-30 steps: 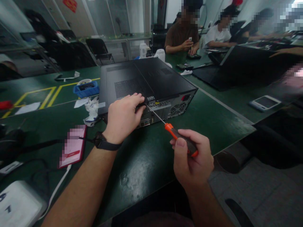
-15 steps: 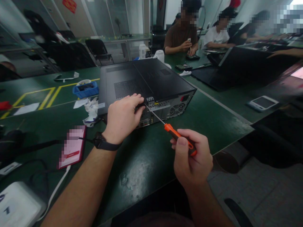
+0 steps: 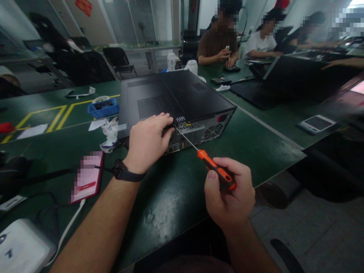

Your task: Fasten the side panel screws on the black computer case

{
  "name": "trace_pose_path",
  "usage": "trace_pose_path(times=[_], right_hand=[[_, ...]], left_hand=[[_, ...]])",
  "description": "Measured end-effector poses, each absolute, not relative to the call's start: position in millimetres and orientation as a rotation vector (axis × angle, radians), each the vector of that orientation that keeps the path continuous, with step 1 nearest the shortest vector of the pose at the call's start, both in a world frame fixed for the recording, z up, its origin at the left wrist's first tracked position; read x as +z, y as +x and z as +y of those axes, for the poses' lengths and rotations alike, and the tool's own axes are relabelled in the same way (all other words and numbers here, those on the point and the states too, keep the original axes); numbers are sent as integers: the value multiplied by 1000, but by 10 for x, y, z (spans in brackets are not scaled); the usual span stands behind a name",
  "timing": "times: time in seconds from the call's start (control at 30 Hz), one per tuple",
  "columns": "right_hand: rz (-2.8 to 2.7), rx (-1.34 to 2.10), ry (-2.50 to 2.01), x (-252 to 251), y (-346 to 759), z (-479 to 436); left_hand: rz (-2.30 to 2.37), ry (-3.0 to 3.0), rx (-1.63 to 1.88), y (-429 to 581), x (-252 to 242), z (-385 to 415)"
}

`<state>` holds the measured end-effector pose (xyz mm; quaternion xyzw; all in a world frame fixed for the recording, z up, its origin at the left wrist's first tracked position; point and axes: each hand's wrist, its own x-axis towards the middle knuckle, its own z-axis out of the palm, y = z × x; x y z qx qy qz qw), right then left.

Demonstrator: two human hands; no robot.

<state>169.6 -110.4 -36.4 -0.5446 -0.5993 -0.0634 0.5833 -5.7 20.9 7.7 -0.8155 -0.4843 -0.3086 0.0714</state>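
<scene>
A black desktop computer case (image 3: 182, 94) lies on its side on the green table (image 3: 256, 144), rear panel toward me. My left hand (image 3: 148, 142) rests on the case's near top edge, fingers curled over it by the rear panel; what the fingertips hold is hidden. My right hand (image 3: 229, 193) is closed around the orange-and-black handle of a screwdriver (image 3: 212, 167). Its thin shaft runs up and left, and the tip meets the rear panel right beside my left fingertips.
A blue parts tray (image 3: 102, 107) and crumpled white cloth (image 3: 110, 132) lie left of the case. A phone (image 3: 87, 176) and cables sit near my left forearm. Another device (image 3: 315, 123) lies at right. Several people sit at the far side with an open case (image 3: 284, 79).
My right thumb has slid down off the screwdriver handle and my grip has turned slightly. The left hand and the case have stayed put.
</scene>
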Motion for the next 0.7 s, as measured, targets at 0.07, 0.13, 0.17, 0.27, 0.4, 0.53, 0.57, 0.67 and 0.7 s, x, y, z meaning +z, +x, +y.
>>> trace_pose_path(times=[0.07,0.13,0.17,0.27,0.4,0.53,0.57,0.67,0.7], right_hand=[[-1398,-150,-1270,-356,1693,-1102],[-1407,-152,-1263,-348,1699,-1093],[-1416,-151,-1250,-345,1705,-1086],[-1468,-134,-1178,-335,1726,-1064],[-1495,-129,-1147,-346,1728,-1062],[-1430,-104,-1224,-385,1713,-1084],[-1417,-88,-1243,-391,1712,-1088],[-1409,-74,-1263,-383,1712,-1089],[-1417,-92,-1250,-373,1710,-1086]], left_hand=[[-1451,-2452,-932,-59,73,211],[-1440,-2453,-939,-60,70,213],[-1435,-2453,-942,-60,69,213],[-1434,-2452,-941,-60,67,213],[-1444,-2459,-936,-62,69,210],[-1440,-2460,-930,-61,75,204],[-1441,-2458,-927,-61,76,204],[-1434,-2455,-925,-62,76,205],[-1430,-2454,-925,-63,75,207]])
